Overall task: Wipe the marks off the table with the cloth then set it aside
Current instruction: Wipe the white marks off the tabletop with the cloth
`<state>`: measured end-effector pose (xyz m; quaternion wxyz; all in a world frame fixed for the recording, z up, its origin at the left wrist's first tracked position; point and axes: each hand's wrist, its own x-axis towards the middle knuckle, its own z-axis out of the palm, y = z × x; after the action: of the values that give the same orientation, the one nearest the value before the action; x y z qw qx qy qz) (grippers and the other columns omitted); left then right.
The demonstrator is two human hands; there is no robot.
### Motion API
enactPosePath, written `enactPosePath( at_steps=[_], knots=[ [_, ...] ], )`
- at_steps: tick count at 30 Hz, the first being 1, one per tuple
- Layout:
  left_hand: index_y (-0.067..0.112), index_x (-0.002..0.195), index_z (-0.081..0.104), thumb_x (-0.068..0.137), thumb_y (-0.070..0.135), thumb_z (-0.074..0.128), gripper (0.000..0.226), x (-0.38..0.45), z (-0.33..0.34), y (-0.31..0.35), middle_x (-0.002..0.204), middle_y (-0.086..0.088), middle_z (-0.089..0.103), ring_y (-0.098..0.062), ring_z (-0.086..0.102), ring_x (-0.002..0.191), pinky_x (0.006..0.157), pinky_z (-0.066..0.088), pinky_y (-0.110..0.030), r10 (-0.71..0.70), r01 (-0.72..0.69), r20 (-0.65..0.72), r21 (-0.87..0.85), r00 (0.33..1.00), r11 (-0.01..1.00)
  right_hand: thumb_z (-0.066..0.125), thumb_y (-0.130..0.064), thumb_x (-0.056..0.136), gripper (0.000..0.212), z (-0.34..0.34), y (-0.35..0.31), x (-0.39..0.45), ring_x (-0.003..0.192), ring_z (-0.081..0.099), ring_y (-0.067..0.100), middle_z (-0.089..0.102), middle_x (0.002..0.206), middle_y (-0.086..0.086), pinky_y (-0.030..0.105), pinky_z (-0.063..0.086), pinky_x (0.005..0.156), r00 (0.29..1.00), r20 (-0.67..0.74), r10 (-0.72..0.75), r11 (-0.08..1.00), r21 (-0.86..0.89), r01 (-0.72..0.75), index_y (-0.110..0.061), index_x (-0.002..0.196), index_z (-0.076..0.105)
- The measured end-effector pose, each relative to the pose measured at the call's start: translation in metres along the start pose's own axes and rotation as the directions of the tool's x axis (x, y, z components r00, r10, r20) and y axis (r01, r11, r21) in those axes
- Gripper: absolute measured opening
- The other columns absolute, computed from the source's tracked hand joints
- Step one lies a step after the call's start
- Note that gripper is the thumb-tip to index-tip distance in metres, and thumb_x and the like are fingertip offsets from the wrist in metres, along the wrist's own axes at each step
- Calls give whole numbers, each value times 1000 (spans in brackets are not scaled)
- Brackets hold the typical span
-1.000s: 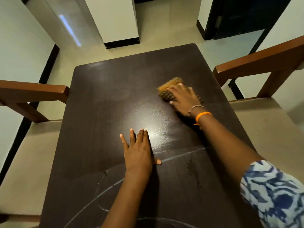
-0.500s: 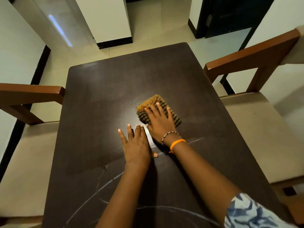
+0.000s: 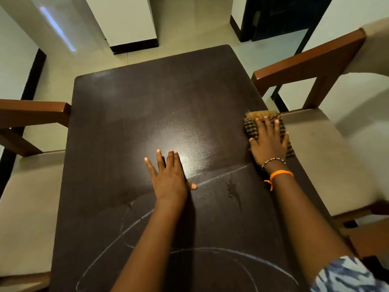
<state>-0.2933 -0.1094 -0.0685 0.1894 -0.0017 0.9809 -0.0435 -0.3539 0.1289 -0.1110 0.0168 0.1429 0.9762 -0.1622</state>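
A dark brown table (image 3: 130, 106) fills the middle of the view. White chalk marks (image 3: 212, 249) curve across its near half; the far half looks wiped and shiny. My right hand (image 3: 268, 142) presses flat on a folded brown checked cloth (image 3: 251, 123) at the table's right edge, fingers spread over it. My left hand (image 3: 168, 175) lies flat on the table near the middle, fingers apart, holding nothing, just above a chalk line.
A wooden armchair with a beige seat (image 3: 328, 157) stands close on the right, another (image 3: 27, 186) on the left. Pale floor tiles (image 3: 185, 28) and white walls lie beyond the table's far edge. A small wet smear (image 3: 232, 191) sits near the right forearm.
My right hand slid the cloth from the far right to the table's middle beside my left hand, then back out to the right edge. My left hand stayed planted.
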Motion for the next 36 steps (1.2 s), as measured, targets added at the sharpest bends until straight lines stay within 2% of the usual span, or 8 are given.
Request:
enactPosePath(
  at_steps=[8,12,17,20,23,26,31,36],
  knots=[
    [9,146,-15,92,45,45,89,-30,10,-2,157,-8,-17,-29,-33,134,108,-19,-57,52,-76,-151,-163,987,984,43,-32,91,61,42,-107,-104,147,1,23,12,159,-2,52,0,116,873,152,-463,885,20,466,-26,147,19],
    [6,146,-14,74,65,54,116,-56,17,-7,158,-9,-15,-26,-36,128,101,-24,-54,71,-77,-37,-175,997,982,41,-30,90,60,26,-66,-94,147,4,19,13,158,-7,51,4,116,821,193,-537,836,-6,548,-30,146,20],
    [8,148,-8,67,68,59,121,-55,15,-3,159,-7,-9,-31,-28,140,102,-22,-56,108,-103,66,-68,992,992,48,-27,92,61,-11,30,-58,147,3,21,13,158,-4,54,9,115,977,92,-193,979,-47,197,-26,147,20],
    [10,149,-5,68,61,65,118,-56,16,0,159,-5,-7,-30,-22,143,106,-19,-56,69,-59,79,-124,994,991,45,-29,94,60,-22,61,-51,147,4,23,12,159,0,54,12,115,998,53,19,1000,-17,-18,-24,147,19],
    [9,149,-4,67,61,66,119,-55,16,2,159,-6,-6,-30,-21,143,107,-19,-56,65,-57,71,-110,995,992,46,-29,93,60,-14,47,-62,147,2,25,11,159,0,56,6,115,996,27,83,996,-18,-83,-24,147,20],
    [8,149,-2,67,61,66,118,-54,16,4,159,-8,-4,-31,-20,143,108,-17,-56,69,-65,59,-74,996,995,48,-29,91,63,3,6,-92,147,3,24,11,159,-1,55,3,115,998,45,-36,998,-45,38,-23,147,21],
    [6,149,3,71,51,70,113,-53,16,4,159,-10,1,-31,-15,145,113,-11,-55,83,-78,39,-108,996,991,37,-35,75,63,32,-70,-154,139,33,29,42,147,1,59,25,108,919,137,-369,923,-60,380,-22,136,44],
    [6,149,-1,68,56,69,118,-53,16,1,159,-9,-2,-31,-15,145,113,-10,-54,85,-77,68,-117,994,990,42,-50,71,65,12,-32,-122,140,31,29,49,141,4,51,-2,112,798,175,-577,790,-129,599,-21,129,51]
  ],
)
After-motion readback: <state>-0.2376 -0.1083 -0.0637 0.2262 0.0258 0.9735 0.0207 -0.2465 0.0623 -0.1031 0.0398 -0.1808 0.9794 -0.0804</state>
